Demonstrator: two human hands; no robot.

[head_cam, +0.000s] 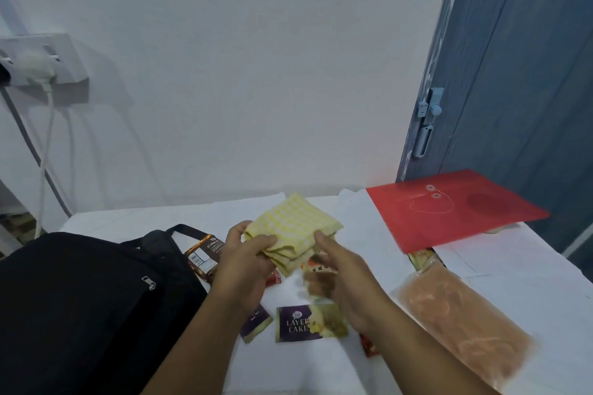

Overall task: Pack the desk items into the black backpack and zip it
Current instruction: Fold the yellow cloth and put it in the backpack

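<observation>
Your left hand (245, 258) grips the folded yellow checked cloth (293, 226) at its lower left edge, thumb on top and fingers curled beneath, holding it lifted above the desk (321, 369) just below the centre of the frame. Your right hand (340, 279) is at the cloth's lower right corner, fingertips touching it; motion blur hides whether those fingers pinch the cloth or only rest against it, so you cannot tell its grip. The black backpack (80, 308) lies in the lower left of the frame, just left of your left forearm, with a zipper pull (148, 282) showing on its top side. Beneath your hands, on the white desk cover, lie small snack packets: a purple "Layer Cake" packet (309, 322) below the right hand, a second purple packet (256, 322) partly under the left wrist, and a brown wrapper (205, 253) touching the backpack's right edge. A red string-tie envelope (455, 208) sits at the right middle, well apart from the cloth, and a clear bag of pinkish-brown contents (462, 324) lies to the lower right of your right forearm.
</observation>
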